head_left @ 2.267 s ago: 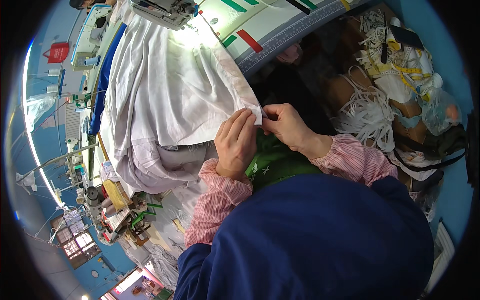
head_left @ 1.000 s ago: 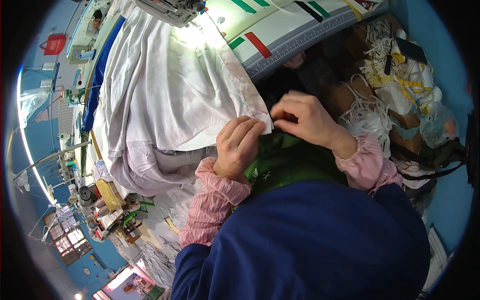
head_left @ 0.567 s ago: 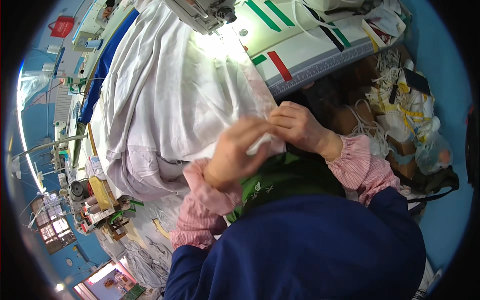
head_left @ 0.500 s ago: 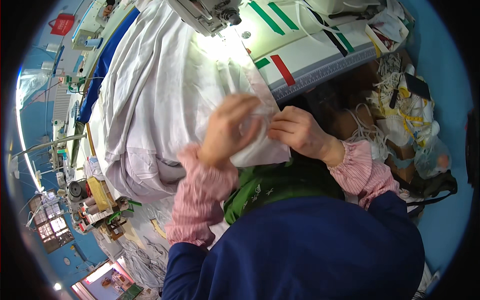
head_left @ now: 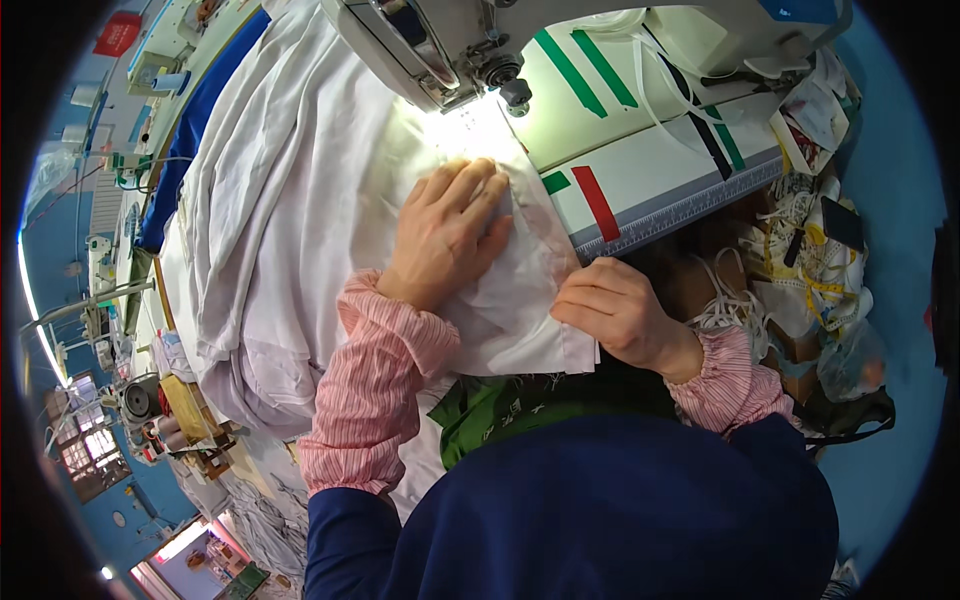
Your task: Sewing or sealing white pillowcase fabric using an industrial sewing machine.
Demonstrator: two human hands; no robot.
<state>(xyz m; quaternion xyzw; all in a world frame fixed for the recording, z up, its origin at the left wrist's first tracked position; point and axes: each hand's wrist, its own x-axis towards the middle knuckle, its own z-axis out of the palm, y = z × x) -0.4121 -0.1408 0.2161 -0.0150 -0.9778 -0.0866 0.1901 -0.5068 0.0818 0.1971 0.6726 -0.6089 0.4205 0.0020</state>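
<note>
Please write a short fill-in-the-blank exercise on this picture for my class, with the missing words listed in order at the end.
1. The left hand rests on the ____ cloth.
2. The ____ hand holds the cloth by its edge.
3. The tape strip nearest to that hand is coloured ____.
4. Just beyond the left hand is the head of a ____ machine.

Missing words: white; right; red; sewing.

Graduated ruler strip [head_left: 690, 208] along the near edge of the white sewing table [head_left: 645, 145]; fine tick marks show at regular intervals, their numerals too small to read; green cloth [head_left: 570, 396] at lower centre, bearing a few white characters [head_left: 515, 406] in a slanting row, set apart from one another; red bag [head_left: 118, 34] at upper left, its pale markings too faint to tell.
</note>
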